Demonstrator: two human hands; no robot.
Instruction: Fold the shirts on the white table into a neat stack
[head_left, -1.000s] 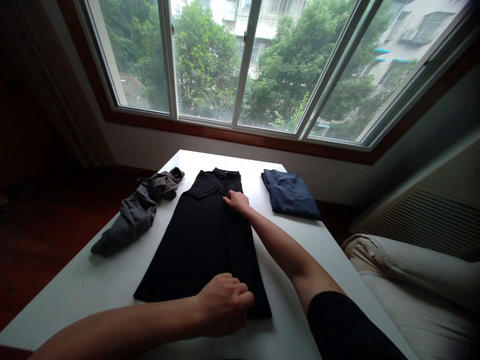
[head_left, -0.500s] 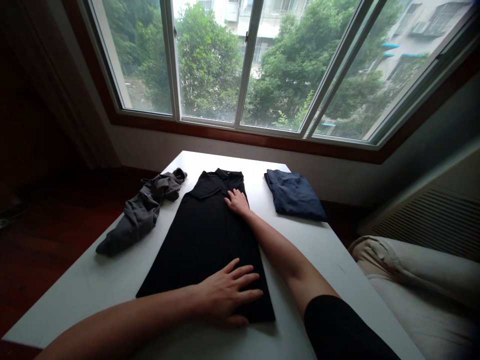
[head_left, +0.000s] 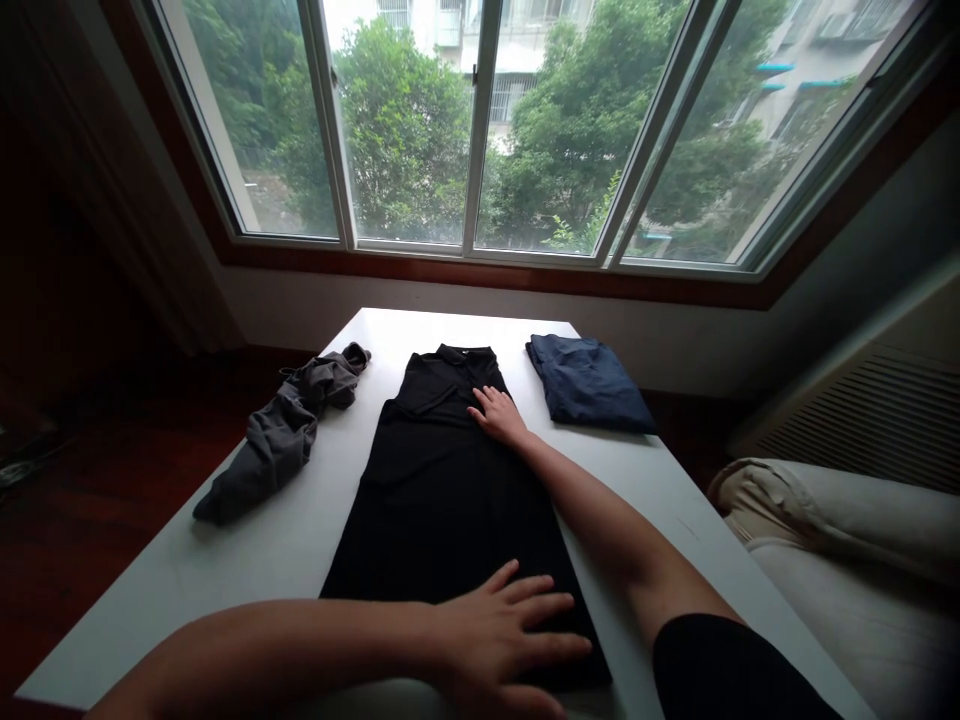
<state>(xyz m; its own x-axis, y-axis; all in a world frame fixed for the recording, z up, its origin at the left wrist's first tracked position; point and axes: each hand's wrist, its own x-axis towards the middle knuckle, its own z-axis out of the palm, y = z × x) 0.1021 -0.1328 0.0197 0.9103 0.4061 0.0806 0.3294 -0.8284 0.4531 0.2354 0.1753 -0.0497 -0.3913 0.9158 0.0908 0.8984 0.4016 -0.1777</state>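
A black collared shirt (head_left: 435,480) lies lengthwise down the table, its collar at the far end and its sides folded inward into a long strip. Across its near end my left hand (head_left: 506,635) rests flat, fingers spread and pointing right. Farther up, by the right edge of the shirt, my right hand (head_left: 499,413) lies on the fabric with its fingers stretched out. Neither hand grips anything. My left forearm covers part of the near hem.
A crumpled grey garment (head_left: 281,440) lies on the left of the white table (head_left: 247,560). On the right is a folded navy garment (head_left: 589,385). Behind the table is a window (head_left: 472,130); a beige padded piece (head_left: 832,520) stands at the right.
The shirt has shifted right and toward me. Its left side looks narrower and straighter, with the sleeve end tucked in. Both hands have moved right along with it and stay flat.
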